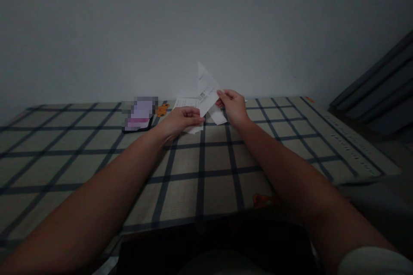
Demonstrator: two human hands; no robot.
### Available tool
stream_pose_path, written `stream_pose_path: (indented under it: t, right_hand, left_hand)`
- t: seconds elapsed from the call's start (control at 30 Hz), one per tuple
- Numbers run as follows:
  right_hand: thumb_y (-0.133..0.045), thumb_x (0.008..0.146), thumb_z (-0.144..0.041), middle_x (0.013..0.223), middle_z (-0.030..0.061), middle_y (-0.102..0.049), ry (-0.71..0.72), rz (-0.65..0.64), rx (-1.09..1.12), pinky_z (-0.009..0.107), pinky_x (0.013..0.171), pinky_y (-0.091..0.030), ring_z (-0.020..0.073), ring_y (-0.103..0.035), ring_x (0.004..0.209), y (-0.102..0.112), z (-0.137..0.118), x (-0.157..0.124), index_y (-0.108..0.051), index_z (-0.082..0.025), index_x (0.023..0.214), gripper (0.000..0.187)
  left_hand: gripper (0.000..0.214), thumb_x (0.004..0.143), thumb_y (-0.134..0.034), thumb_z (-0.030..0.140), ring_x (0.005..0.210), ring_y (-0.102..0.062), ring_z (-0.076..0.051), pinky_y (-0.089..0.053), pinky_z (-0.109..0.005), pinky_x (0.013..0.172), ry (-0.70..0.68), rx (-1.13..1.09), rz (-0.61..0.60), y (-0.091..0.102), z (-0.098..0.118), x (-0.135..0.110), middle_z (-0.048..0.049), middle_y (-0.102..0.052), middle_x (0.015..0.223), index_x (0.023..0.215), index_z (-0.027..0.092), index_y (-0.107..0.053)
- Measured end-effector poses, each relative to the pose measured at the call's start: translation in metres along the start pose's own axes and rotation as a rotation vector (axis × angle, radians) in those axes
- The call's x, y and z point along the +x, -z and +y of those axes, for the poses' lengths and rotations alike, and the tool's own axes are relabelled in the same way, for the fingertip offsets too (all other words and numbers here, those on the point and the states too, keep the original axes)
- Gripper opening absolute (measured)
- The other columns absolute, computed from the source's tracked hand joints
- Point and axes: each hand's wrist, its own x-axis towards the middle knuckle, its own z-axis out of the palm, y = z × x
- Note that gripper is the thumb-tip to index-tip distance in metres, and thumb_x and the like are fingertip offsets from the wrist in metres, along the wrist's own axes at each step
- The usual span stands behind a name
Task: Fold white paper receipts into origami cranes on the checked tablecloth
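Both my hands hold one white printed paper slip above the far side of a checked cloth. My left hand pinches its lower left edge with thumb and fingers closed. My right hand pinches its right side, fingers curled. The slip stands tilted, one pointed corner sticking up against the wall. More white paper lies flat on the cloth just behind and under my hands.
A phone with a lit screen lies left of my left hand, a small orange object beside it. A grey wall rises right behind the cloth. A dark slanted panel stands at far right. Another orange spot marks the cloth's near edge.
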Motion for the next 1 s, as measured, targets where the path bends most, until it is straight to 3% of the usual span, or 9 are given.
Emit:
stream_pose_path:
  t: [0.13, 0.33, 0.43, 0.63, 0.83, 1.0]
  right_hand:
    - [-0.064, 0.083, -0.050, 0.066, 0.0002, -0.062, 0.035, -0.067, -0.066, 0.025, 0.064, -0.049, 0.0115, -0.059, 0.063, 0.000, -0.004, -0.004, -0.062, -0.019, 0.078, 0.031]
    - [-0.068, 0.080, -0.047, 0.067, 0.0006, -0.063, 0.029, -0.184, -0.028, 0.025, 0.064, -0.050, 0.0119, -0.058, 0.063, -0.006, -0.011, -0.012, -0.065, -0.019, 0.079, 0.028]
    - [-0.069, 0.078, -0.046, 0.070, 0.0010, -0.064, -0.024, -0.229, 0.002, 0.026, 0.065, -0.051, 0.0126, -0.059, 0.066, -0.006, -0.010, -0.012, -0.066, -0.019, 0.083, 0.027]
    - [-0.063, 0.079, -0.049, 0.088, 0.0023, -0.065, -0.076, -0.291, 0.210, 0.026, 0.069, -0.052, 0.0133, -0.061, 0.077, -0.003, 0.000, -0.006, -0.065, -0.020, 0.086, 0.030]
    - [-0.076, 0.071, -0.042, 0.079, 0.0019, -0.069, -0.169, -0.522, 0.088, 0.024, 0.058, -0.046, 0.0126, -0.058, 0.064, -0.002, 0.003, -0.009, -0.069, -0.016, 0.088, 0.032]
    - [-0.076, 0.072, -0.040, 0.078, 0.0026, -0.070, -0.155, -0.470, 0.037, 0.022, 0.056, -0.044, 0.0117, -0.058, 0.063, -0.001, -0.001, -0.011, -0.069, -0.015, 0.082, 0.027]
  left_hand:
    - [0.031, 0.067, -0.083, 0.038, 0.073, -0.063, -0.012, -0.052, -0.025, 0.070, -0.040, -0.082, -0.001, -0.004, 0.002, 0.001, -0.0045, -0.070, 0.086, 0.086, 0.016, -0.072]
    - [0.042, 0.068, -0.080, 0.052, 0.076, -0.063, -0.014, -0.052, -0.027, 0.072, -0.129, -0.166, 0.230, -0.005, 0.001, 0.005, -0.0059, -0.072, 0.091, 0.089, 0.016, -0.073]
    - [0.045, 0.066, -0.080, 0.052, 0.077, -0.064, -0.017, -0.053, -0.030, 0.075, -0.148, -0.144, 0.287, -0.004, 0.001, 0.005, -0.0077, -0.073, 0.092, 0.088, 0.014, -0.074]
    - [0.038, 0.068, -0.078, 0.049, 0.069, -0.064, -0.019, -0.052, -0.032, 0.069, -0.124, 0.009, 0.263, -0.003, 0.004, -0.001, -0.0079, -0.074, 0.081, 0.083, 0.014, -0.076]
    - [0.033, 0.070, -0.076, 0.046, 0.066, -0.063, -0.018, -0.050, -0.030, 0.065, -0.089, 0.189, 0.171, 0.000, 0.002, -0.002, -0.0084, -0.073, 0.075, 0.078, 0.014, -0.078]
    - [0.032, 0.066, -0.077, 0.046, 0.064, -0.062, -0.017, -0.048, -0.029, 0.061, -0.049, 0.084, 0.191, -0.002, 0.002, -0.001, -0.0084, -0.072, 0.076, 0.076, 0.015, -0.077]
